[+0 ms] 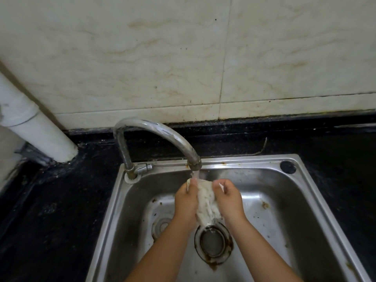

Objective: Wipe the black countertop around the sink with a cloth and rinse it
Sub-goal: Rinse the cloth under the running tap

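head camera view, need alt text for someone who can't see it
Two hands, left hand and right hand, grip a white cloth under water running from a curved metal faucet, above the drain of a stained stainless steel sink. Black countertop surrounds the sink, with a marbled tile wall behind and a white pipe at left.

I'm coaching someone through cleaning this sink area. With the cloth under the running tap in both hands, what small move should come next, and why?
Probably rub and squeeze the cloth between the left hand and right hand where they are. Both grip it, bunched, right under the stream from the tap, above the sink drain, so working the folds should let water flush dirt out.
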Tool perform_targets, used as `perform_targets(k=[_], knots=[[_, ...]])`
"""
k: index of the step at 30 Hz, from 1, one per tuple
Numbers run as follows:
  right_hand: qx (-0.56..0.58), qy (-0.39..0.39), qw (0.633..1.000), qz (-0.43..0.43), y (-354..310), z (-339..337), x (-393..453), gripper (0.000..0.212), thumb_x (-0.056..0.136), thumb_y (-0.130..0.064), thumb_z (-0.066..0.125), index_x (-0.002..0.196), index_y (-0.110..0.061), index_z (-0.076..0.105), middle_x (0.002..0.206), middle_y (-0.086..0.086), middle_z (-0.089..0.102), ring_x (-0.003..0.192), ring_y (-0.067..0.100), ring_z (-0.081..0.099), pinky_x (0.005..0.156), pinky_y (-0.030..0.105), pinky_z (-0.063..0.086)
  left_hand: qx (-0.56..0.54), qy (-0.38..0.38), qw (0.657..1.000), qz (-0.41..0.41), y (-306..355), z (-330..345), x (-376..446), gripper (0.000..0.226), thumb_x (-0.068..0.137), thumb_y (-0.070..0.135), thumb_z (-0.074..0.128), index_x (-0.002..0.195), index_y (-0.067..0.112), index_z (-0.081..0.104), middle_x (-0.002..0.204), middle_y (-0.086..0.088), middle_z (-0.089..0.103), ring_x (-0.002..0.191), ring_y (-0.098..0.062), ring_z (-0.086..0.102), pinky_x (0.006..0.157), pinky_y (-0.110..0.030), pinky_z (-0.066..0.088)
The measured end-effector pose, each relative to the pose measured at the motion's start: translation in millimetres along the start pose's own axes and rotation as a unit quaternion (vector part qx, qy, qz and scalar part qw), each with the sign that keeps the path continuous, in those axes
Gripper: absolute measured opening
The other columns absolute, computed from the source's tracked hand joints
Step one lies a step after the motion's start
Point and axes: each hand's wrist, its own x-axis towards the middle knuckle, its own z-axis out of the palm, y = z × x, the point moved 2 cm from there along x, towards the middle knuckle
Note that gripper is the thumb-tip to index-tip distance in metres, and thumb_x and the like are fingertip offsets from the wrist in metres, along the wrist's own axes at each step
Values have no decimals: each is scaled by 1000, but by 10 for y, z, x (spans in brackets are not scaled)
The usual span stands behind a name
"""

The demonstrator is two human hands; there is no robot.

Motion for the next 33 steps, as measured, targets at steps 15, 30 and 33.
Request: perform_targets(k=[15,30,33], knots=[[52,-31,997,-40,-75,164,-132,21,83,4,61,71,-13,63,91,2,53,77,8,57,65,6,47,-35,-24,999,26,71,-122,-38,36,98,28,37,102,1,61,100,-19,67,96,-30,63,86,-34,49],[401,52,896,185,-62,214,-153,13,90,-4,53,79,-7,58,73,11,63,71,23,61,63,32,55,30,26,997,61,45,-155,-91,27,97,26,41,78,18,57,79,-6,65,74,-16,62,67,-25,52],[336,89,918,192,-8,132,-58,15,95,-17,48,89,-9,59,74,7,57,69,22,56,69,38,51,17,36,998,48,59,-213,-46,27,96,29,42,77,17,57,88,-13,66,87,-26,63,82,-36,53]])
